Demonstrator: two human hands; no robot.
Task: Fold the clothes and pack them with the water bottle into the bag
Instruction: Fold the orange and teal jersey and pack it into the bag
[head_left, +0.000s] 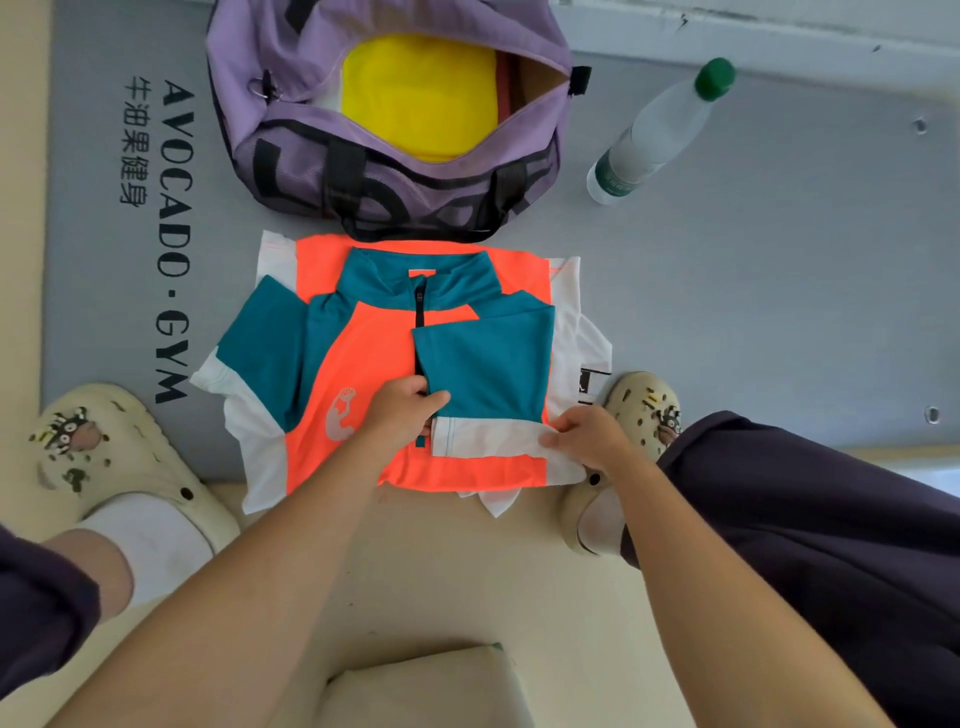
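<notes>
On a grey gym mat (753, 291) printed "AVOCADO · GYM" lies an orange, teal and white zip-neck sports shirt (358, 358), front side up, collar toward the bag. Its right-hand side has been turned inward, so that a teal sleeve panel (488, 369) with a white cuff covers part of the orange chest; the opposite sleeve lies spread outward on the mat. A second white garment (592, 348) shows from beneath the shirt's right edge.

Left hand (400, 410): fingers curled, thumb and fingers pinching the inner edge of the folded sleeve panel near the zip line.

Right hand (587, 441): fingers drawn together, pinching the white cuff edge at the lower right of the fold.

Beyond the collar, touching the shirt's far edge, stands a purple duffel bag (291, 67) with black straps, its top zip open; a folded yellow garment (421, 98) lies inside. To the right of the bag, apart from it, a clear plastic water bottle (660, 130) with a green cap lies on its side on the mat.

Two cream clogs flank the shirt: the left clog (130, 457) clear of the fabric, the right clog (639, 410) just beside the white garment. Dark trousers (810, 519) cover the right leg.
</notes>
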